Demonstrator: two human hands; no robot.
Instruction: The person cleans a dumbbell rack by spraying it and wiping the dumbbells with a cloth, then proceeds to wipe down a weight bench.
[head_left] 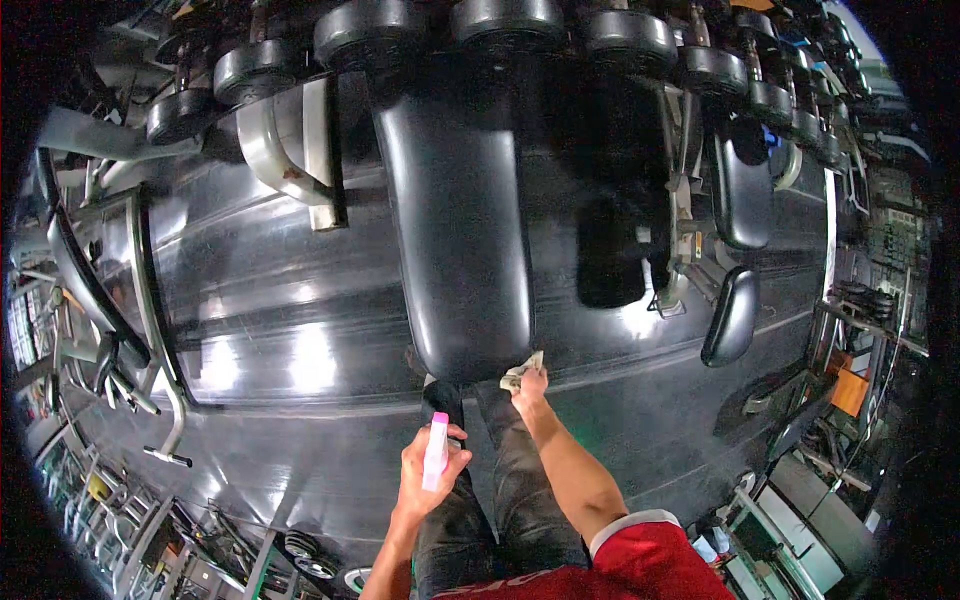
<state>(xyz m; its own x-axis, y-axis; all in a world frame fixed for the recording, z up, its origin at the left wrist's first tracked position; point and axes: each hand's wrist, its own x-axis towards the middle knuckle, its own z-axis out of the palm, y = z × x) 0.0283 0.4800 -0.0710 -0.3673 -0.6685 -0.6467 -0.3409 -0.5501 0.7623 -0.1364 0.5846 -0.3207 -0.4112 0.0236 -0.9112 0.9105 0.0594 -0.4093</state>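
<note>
My left hand is closed around a spray bottle with a pink nozzle and a pale top, held in front of my legs. Its body below the grip is hidden by the hand. A crumpled, light-coloured cloth is in my right hand, fingers closed over it. That cloth is right at the near right corner of a black padded bench. The bench pad stretches away from me, its far end under the dumbbells.
A row of black dumbbells lines the far side. Left of the bench stands a pale metal frame leg. Another padded bench is at the right, and gym machines are on the left. The dark floor reflects lights.
</note>
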